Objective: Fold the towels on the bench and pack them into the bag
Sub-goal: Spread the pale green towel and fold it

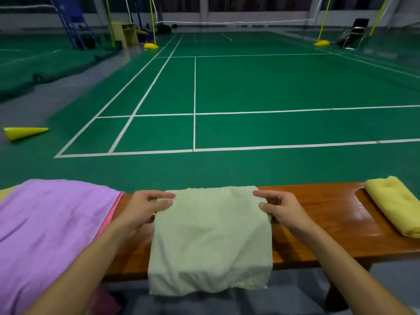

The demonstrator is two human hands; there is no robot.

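Pale towel (210, 237) draped across bench (318, 223), near edge hanging over the front, far edge lying flat near the back edge. Left hand (143, 208) pinching the towel's far-left corner between thumb and forefinger, remaining fingers curled. Right hand (278, 208) pinching the far-right corner likewise — both hands resting low on the wood. Purple towel (50, 228) spread loosely over the bench's left end, spilling off the front; pink towel (109, 214) showing as a thin strip under its right edge. Yellow towel (395, 205) folded, lying at the right end, well apart from the pale one. Bag not located in view. Beyond the bench — green court floor (250, 87) with white lines. Yellow cone (22, 133) on its side at far left. Net (227, 10), yellow posts and chair (354, 32) at the far end.
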